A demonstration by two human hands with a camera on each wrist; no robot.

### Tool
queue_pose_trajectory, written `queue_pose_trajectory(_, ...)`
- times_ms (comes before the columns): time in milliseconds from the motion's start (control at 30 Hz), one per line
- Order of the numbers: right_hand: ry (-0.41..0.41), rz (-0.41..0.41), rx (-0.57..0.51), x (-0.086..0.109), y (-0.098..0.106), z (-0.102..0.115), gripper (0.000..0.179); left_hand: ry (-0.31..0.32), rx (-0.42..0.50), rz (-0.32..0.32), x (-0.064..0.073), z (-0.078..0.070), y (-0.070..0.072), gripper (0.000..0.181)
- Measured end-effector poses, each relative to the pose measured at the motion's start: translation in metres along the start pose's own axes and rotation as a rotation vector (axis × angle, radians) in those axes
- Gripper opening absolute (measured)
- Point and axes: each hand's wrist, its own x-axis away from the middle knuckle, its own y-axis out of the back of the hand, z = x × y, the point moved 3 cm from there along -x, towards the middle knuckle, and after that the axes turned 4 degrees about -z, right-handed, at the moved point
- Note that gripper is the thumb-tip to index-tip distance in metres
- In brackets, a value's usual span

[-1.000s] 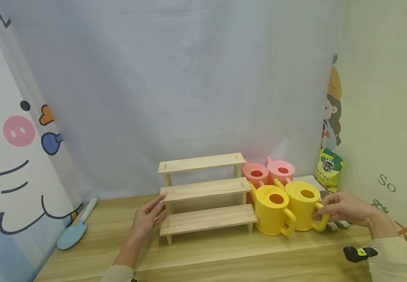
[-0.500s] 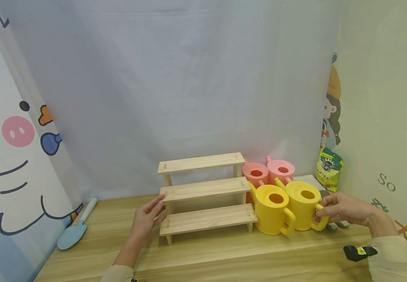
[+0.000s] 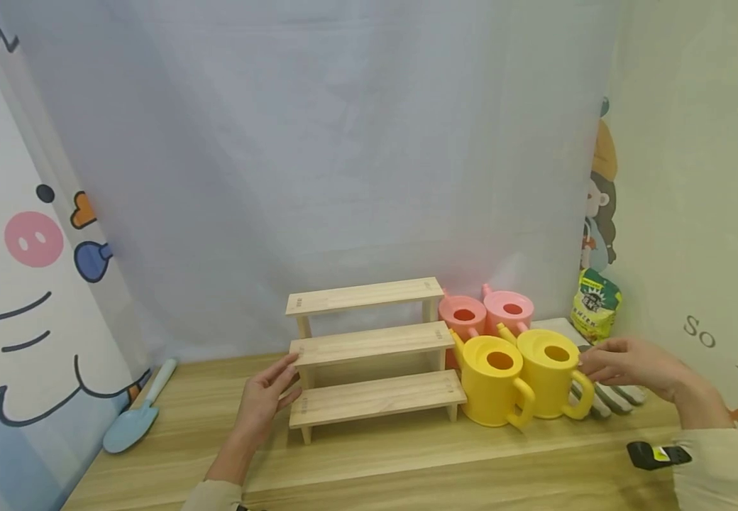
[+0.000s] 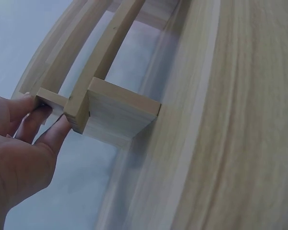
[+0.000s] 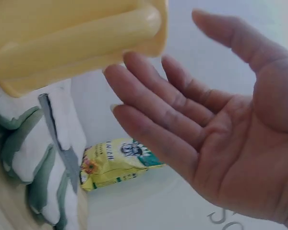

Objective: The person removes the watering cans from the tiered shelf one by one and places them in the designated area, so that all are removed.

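Observation:
A three-step wooden stand (image 3: 375, 344) stands on the table. My left hand (image 3: 263, 397) grips its left end, the fingertips at the middle step's corner and the end of the step below. Right of the stand, two yellow watering cans (image 3: 490, 376) sit in front of two pink ones (image 3: 509, 309). The right-hand yellow can (image 3: 544, 380) has its handle toward my right hand (image 3: 637, 369). In the right wrist view that hand holds nothing; its fingers are loosely extended below the yellow can (image 5: 81, 43), thumb spread.
Grey-and-white gloves (image 3: 621, 401) lie behind the right yellow can. A yellow-green packet (image 3: 595, 305) leans in the back right corner. A light blue trowel (image 3: 139, 419) lies at the table's left edge. A pale curtain (image 3: 343, 142) hangs behind.
My right hand has let go of the right yellow watering can's handle and drawn slightly up and right. More of the gloves shows. The left hand stays at the stand.

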Motion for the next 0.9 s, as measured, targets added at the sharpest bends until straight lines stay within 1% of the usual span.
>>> queue_pose_trajectory(100,0.025,-0.084,0.035,0.002,0.002,0.009,0.051,-0.003,-0.012,-0.025,-0.001,0.000,0.002,0.042)
queue_pose_trajectory(267,0.074,-0.263,0.094,0.008,0.004,0.032,0.049,-0.023,-0.051,-0.089,-0.005,-0.002,0.004,0.037)
queue_pose_trajectory(367,0.129,-0.341,0.102,0.010,-0.003,0.046,0.049,-0.038,-0.087,-0.103,-0.005,-0.006,0.006,0.037)
queue_pose_trajectory(467,0.184,-0.438,0.170,0.006,-0.018,0.059,0.047,-0.061,-0.144,-0.106,-0.006,-0.013,0.010,0.037)
queue_pose_trajectory(567,0.238,-0.520,0.258,-0.004,-0.039,0.071,0.043,-0.113,-0.249,-0.098,-0.008,-0.023,0.010,0.038)
queue_pose_trajectory(633,0.281,-0.550,0.300,-0.012,-0.053,0.080,0.042,-0.160,-0.338,-0.089,-0.009,-0.028,0.007,0.039)
queue_pose_trajectory(767,0.379,-0.556,0.333,-0.028,-0.076,0.097,0.042,-0.273,-0.532,-0.059,-0.010,-0.041,-0.001,0.045)
queue_pose_trajectory(900,0.450,-0.524,0.367,-0.043,-0.093,0.112,0.050,-0.378,-0.732,-0.021,-0.007,-0.057,-0.009,0.051)
